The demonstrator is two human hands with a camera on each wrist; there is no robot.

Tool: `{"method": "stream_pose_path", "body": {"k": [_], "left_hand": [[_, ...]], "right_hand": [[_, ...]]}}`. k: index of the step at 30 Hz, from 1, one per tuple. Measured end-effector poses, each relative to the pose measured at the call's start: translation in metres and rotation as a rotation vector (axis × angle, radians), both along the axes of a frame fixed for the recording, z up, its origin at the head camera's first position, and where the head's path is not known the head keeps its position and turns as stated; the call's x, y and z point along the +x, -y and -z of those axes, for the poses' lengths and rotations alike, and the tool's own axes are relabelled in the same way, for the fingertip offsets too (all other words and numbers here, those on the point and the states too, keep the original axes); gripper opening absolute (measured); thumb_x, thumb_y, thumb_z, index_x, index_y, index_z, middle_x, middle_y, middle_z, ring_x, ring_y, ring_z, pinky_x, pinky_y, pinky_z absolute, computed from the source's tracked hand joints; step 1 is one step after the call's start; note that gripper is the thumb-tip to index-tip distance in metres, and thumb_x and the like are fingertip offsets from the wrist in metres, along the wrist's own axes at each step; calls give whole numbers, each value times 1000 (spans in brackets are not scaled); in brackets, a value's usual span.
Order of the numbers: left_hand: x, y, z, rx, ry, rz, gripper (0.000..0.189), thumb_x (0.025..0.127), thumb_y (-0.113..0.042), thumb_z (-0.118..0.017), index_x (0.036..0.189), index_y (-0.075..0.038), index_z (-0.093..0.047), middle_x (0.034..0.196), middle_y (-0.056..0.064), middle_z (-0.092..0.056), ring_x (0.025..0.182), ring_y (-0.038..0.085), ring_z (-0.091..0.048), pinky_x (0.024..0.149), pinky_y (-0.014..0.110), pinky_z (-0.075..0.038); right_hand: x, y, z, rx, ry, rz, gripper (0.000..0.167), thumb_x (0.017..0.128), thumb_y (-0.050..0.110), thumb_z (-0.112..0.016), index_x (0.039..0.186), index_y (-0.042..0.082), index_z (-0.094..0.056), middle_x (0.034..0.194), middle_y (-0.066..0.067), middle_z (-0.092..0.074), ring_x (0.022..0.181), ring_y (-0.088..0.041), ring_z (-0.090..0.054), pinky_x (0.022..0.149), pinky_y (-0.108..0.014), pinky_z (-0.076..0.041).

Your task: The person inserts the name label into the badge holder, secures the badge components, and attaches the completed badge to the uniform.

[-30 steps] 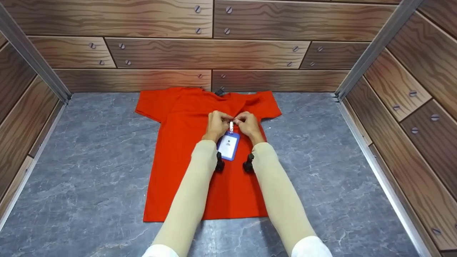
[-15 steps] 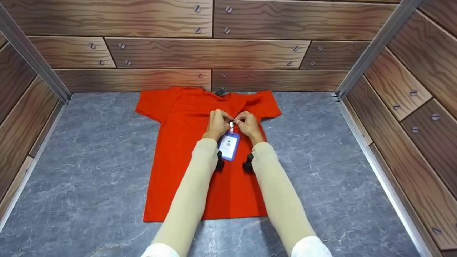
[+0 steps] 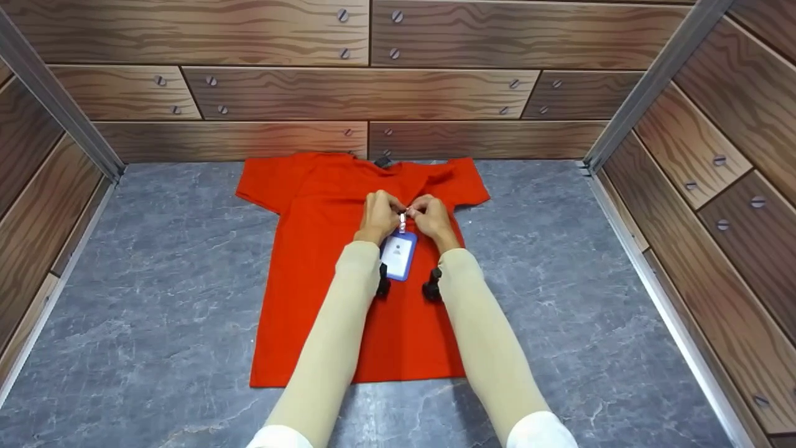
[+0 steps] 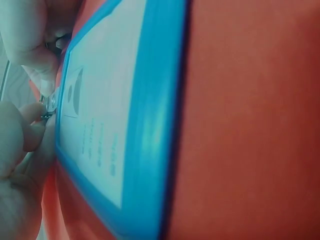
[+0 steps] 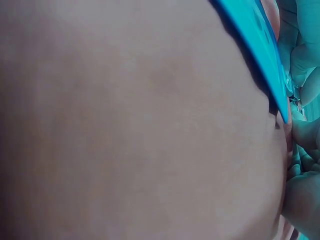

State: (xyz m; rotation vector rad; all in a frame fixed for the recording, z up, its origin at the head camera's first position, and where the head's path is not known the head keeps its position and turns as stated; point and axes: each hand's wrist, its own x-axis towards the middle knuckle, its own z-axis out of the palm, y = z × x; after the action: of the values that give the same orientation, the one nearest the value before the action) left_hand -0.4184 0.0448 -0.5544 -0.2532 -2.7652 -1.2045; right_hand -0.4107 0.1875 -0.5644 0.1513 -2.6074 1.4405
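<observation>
A red T-shirt (image 3: 323, 298) lies spread out, its chest fabric pulled up into a fold at the hands. Over it lies a blue-framed ID badge (image 3: 398, 256) with a white card; its strap and metal clip (image 4: 50, 104) reach up between both hands. My left hand (image 3: 378, 214) pinches the clip from the left side. Right beside it, my right hand (image 3: 433, 218) pinches the raised shirt fabric, fingertips close against the clip. The fingertips of both hands nearly meet. Fingers partly hide the clip's mouth in both wrist views.
The shirt lies on a grey marbled surface (image 3: 168, 280), its collar near the back wood-patterned wall (image 3: 280, 140). Another such wall (image 3: 715, 205) stands at the right, and one at the left. A black label (image 3: 382, 161) shows at the collar.
The badge's lower end has swung very slightly. Both hands stay at the same spot on the shirt, with only tiny finger movement.
</observation>
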Motion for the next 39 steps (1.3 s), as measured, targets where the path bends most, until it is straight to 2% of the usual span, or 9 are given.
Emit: {"method": "stream_pose_path", "body": {"k": [9,17,23,26,29,32,35,39], "left_hand": [[1,-1,-2,-23,31,-14,14,84,-1,-77,89,-11,-85,94,5,-81,95,24,-75,86,35,-60],[1,2,1,10,18,-3,20,86,0,-71,91,-12,-85,98,5,-81,103,25,-75,92,37,-59],[-2,7,0,12,56,18,30,86,0,-66,110,-11,-81,107,6,-80,107,24,-73,95,37,-58],[-3,11,-4,-83,74,-16,43,85,-2,-68,127,-12,-74,121,8,-76,117,26,-68,102,40,-54],[-3,16,-7,-213,114,-27,58,88,-8,-69,145,-16,-60,142,9,-64,136,30,-55,116,47,-42],[-3,21,-9,-307,207,-9,64,95,-20,-67,155,-21,-47,162,9,-43,155,32,-31,127,60,-20],[-2,29,-10,-349,314,-4,64,100,-33,-64,159,-28,-41,173,7,-22,163,34,-7,125,71,2],[0,39,-16,-375,391,-12,70,98,-44,-64,160,-35,-36,176,4,-9,163,36,5,118,79,11]], "right_hand": [[1,0,0,4,-10,4,10,86,-10,-66,86,-16,-74,103,-29,-69,105,-41,-64,100,-44,-49],[0,-1,0,-6,-5,16,10,87,-10,-66,88,-14,-75,103,-29,-70,105,-40,-65,100,-43,-50],[1,-3,-1,-15,19,48,22,89,-11,-58,101,-8,-76,111,-24,-73,108,-35,-65,99,-39,-49],[0,-3,0,6,51,53,34,90,-11,-51,115,-5,-73,124,-22,-70,113,-35,-64,103,-40,-50],[-1,-3,-1,69,80,42,43,92,-9,-46,127,-4,-69,142,-20,-62,131,-36,-59,116,-41,-44],[-2,-3,-4,204,111,11,51,91,-7,-41,136,-2,-64,157,-20,-49,147,-41,-46,126,-44,-33],[-2,-3,-8,396,173,-1,58,91,0,-42,146,7,-58,164,-16,-40,146,-47,-42,124,-51,-33],[-1,-5,-13,627,267,24,60,97,12,-48,156,24,-47,170,-8,-31,140,-47,-44,116,-58,-39]]}}
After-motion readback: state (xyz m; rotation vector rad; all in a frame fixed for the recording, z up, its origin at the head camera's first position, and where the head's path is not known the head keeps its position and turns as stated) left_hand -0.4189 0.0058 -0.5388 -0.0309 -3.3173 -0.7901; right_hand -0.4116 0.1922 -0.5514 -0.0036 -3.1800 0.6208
